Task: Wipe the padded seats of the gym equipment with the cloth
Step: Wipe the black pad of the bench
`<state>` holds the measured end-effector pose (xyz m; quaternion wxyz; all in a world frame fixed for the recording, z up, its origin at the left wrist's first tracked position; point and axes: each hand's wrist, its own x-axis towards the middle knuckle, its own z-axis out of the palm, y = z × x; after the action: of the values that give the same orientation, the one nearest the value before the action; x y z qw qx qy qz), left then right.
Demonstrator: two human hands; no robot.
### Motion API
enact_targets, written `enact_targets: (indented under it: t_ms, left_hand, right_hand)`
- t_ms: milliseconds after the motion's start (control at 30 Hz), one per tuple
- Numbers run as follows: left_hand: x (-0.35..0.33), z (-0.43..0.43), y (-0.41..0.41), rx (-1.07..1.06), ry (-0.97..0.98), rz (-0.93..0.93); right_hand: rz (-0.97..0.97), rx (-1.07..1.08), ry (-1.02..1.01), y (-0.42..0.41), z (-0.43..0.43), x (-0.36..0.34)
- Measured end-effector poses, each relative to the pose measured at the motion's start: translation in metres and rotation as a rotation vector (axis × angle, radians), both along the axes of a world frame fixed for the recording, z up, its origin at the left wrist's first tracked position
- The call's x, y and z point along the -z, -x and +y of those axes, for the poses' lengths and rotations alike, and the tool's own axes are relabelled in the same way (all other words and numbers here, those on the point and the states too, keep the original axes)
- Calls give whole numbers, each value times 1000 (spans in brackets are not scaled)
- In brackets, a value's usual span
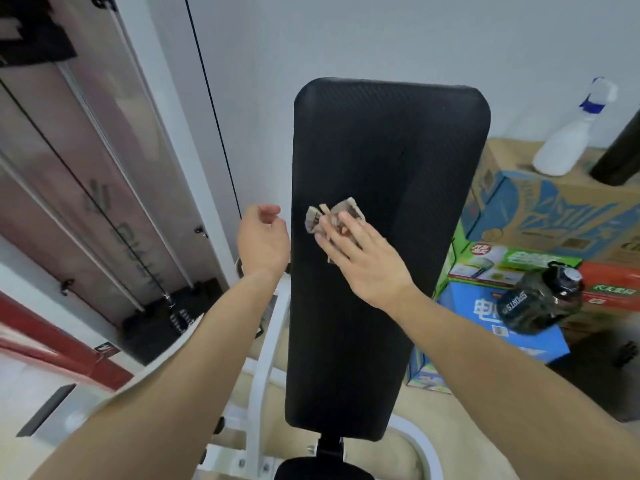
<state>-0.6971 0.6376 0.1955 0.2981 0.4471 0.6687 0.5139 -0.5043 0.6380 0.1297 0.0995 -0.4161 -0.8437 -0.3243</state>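
1. Pressing flat with fingers spread, the right hand (360, 252) pins a small crumpled cloth (332, 216) against the black padded backrest (388, 188) at the centre of the frame; the fingers lie over the cloth instead of curling around it.
2. Just off the pad's left edge, the left hand (265, 240) hangs loosely curled, holding nothing and not touching the pad.
3. One black seat pad (323, 469) shows at the bottom edge, below the backrest, on a white frame (266, 368).
4. At the right, stacked boxes (540, 216) crowd close to the pad's edge; on them stand one white spray bottle (568, 140), one dark bottle (620, 157) and one dark jug (540, 299).
5. At the left, a cable machine (104, 188) with weight stack fills the frame beyond the white upright.
6. Bare pad lies open above and below the cloth.
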Motion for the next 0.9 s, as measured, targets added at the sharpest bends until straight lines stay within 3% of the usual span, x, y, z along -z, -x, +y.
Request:
enact_targets:
  t_ms: [67,167,333,467,667,800,900]
  left_hand:
    - [1,-1,2,1,30,-1]
    - [-12,1,3,21,32,4]
    - [-33,13,5,5,-34,-15]
    - [-20,12,14,-59,-43,-53]
    - [20,-13,20,22,21,92]
    - [12,-20,13,42,28,119]
    - [-16,-17,0,64,-25,114]
  right_hand:
    - [-117,-68,46,-6,-5,-1]
    - [-250,-114,18,-13,16,-57]
    - [54,88,-118,7,70,-171]
    - [133,61,-107,37,56,-121]
    - [-168,-66,193,39,-12,19]
    - [-327,-126,141,22,-2,-12]
    - [-130,-32,-25,7,31,-97]
